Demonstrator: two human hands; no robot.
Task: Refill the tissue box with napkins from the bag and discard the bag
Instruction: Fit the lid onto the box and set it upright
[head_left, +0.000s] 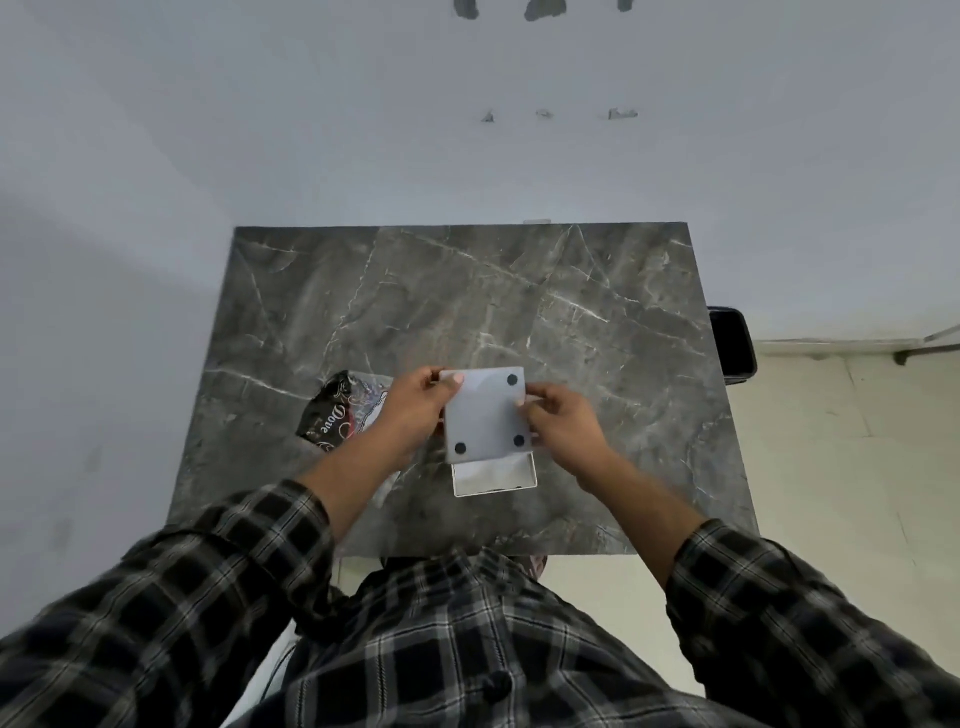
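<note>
Both hands hold a square white bottom panel (485, 415) of the tissue box above the table; it shows three black round feet. My left hand (415, 402) grips its left edge and my right hand (558, 421) grips its right edge. Under the panel, the white tissue box (496, 478) lies upside down on the table with its open bottom facing up, and white napkins show inside. A crumpled black and clear plastic bag (340, 410) with white lettering lies on the table just left of my left hand, partly hidden by my wrist.
The dark grey marble table (519, 301) stands against a white wall. A black bin (733, 343) sits on the floor by the table's right edge. Pale floor tiles lie to the right.
</note>
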